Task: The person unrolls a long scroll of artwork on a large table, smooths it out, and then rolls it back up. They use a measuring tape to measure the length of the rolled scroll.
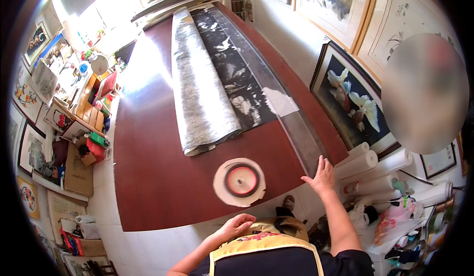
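Clear straightedge [296, 130] at right hand [323, 178], spread, clasping nothing (perhaps steadying its end); left hand [238, 225] loosely curled, contents hidden.

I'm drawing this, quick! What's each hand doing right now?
Left hand: loosely curled above the apron; can't tell if anything's inside.
Right hand: open, at the near end of the long clear strip.

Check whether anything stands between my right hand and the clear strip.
Nothing visible does: your right hand is open at the near end of the clear strip. The pale paper lies farther up it, and the round disc sits off to the left.
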Available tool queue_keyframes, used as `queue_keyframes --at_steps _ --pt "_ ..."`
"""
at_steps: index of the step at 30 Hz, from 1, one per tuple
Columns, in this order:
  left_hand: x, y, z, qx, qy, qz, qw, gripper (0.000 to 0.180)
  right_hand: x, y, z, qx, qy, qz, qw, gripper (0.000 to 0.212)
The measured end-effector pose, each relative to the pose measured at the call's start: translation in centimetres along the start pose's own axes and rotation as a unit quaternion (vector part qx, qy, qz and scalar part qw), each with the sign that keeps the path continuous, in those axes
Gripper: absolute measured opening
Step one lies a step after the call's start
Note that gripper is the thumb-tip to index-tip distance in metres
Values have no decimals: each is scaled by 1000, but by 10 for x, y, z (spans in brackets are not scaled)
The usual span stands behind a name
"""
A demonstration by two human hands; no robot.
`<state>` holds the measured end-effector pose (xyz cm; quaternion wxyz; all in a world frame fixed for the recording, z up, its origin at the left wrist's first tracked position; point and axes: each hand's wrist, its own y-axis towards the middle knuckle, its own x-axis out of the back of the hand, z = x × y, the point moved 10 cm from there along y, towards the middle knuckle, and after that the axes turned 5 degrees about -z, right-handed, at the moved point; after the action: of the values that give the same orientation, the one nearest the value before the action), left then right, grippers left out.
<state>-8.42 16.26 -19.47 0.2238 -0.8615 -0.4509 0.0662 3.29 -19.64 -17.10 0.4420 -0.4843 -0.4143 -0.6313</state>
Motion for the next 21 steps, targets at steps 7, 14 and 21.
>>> queue_keyframes --at_steps 7,14,21 --pt "-74 122 -59 -8 -186 -53 981 29 15 16 -7 22 51 -26 998 115" --pt "-109 214 -80 49 -310 -200 928 44 42 29 -7 74 167 -11 983 115" --pt "-113 253 -88 48 -205 -226 951 25 5 39 -45 74 303 56 948 95"
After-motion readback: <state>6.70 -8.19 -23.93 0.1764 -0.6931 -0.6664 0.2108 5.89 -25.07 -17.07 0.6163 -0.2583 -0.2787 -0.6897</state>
